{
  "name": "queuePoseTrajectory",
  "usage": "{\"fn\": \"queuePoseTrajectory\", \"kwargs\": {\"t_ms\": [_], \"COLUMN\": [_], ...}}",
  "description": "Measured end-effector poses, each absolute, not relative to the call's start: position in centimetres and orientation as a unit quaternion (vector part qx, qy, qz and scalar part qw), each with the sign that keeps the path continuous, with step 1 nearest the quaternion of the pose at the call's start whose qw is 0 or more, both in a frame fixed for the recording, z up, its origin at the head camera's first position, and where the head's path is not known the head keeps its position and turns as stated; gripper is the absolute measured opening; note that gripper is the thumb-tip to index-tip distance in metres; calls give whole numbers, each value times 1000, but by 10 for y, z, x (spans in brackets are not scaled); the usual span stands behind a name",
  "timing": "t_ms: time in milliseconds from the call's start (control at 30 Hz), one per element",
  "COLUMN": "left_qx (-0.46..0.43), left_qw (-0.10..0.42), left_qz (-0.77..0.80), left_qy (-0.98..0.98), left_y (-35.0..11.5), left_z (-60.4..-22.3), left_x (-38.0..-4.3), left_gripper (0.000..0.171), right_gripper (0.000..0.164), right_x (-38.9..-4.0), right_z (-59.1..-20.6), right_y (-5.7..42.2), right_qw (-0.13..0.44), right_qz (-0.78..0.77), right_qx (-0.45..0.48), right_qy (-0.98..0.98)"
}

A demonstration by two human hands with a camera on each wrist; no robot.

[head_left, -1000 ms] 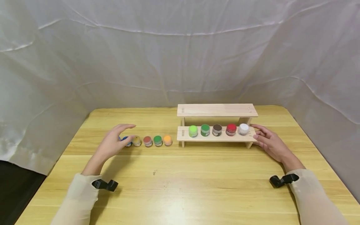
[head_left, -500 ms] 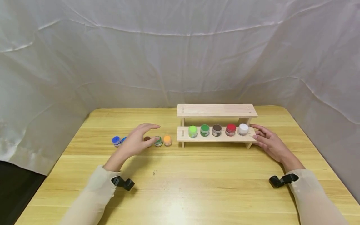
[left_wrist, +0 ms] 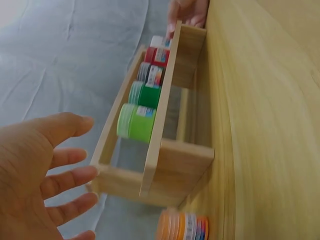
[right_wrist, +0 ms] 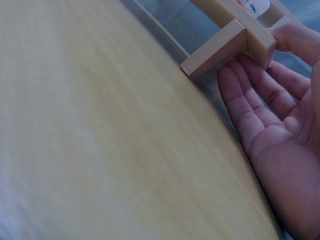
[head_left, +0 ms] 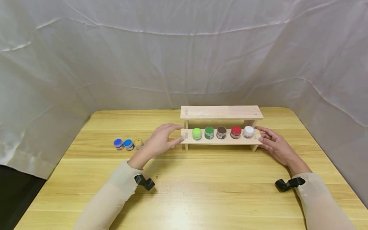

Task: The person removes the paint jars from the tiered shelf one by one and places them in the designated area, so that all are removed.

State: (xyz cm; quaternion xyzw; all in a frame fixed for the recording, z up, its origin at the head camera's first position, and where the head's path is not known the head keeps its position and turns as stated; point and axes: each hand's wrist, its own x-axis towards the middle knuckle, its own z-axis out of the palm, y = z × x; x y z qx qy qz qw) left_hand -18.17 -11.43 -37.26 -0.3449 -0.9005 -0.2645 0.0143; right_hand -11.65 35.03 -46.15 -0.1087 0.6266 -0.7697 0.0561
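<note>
A two-tier pale wooden rack (head_left: 221, 112) stands at the right of centre. On its lower shelf sit light green (head_left: 196, 134), green (head_left: 209, 133), dark brown (head_left: 221, 133), red (head_left: 235, 132) and white (head_left: 248, 132) paint jars. My right hand (head_left: 277, 147) grips the rack's right end, thumb on the lower shelf and fingers against its underside and leg (right_wrist: 215, 52). Near the rack's left end my left hand (head_left: 159, 140) hovers with thumb and fingers spread, holding nothing. An orange jar (left_wrist: 184, 225) stands below that hand, partly hidden by it in the head view.
Blue-violet (head_left: 118, 144), blue (head_left: 128, 144) and yellow-ochre (head_left: 138, 143) paint jars stand in a row on the wooden table (head_left: 201, 185), left of the left hand. Other jars of that row are hidden behind this hand. A grey cloth (head_left: 172, 64) hangs round the table's back and sides.
My left hand has moved right, passing over the row of jars, up to the rack's left end, with its fingers still spread. The right hand and the rack have stayed in place.
</note>
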Motion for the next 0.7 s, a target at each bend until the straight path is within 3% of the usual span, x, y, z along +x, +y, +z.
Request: {"fn": "queuePoseTrajectory", "kwargs": {"t_ms": [700], "left_qx": [-358], "left_qw": [22], "left_qz": [-183], "left_qy": [-915], "left_y": [-50], "left_z": [-379], "left_x": [-188], "left_gripper": [52], "right_gripper": [53], "right_x": [-117], "right_z": [-462], "right_y": [350], "right_qw": [58], "right_qz": [-766], "right_qx": [-109], "right_qy": [631]}}
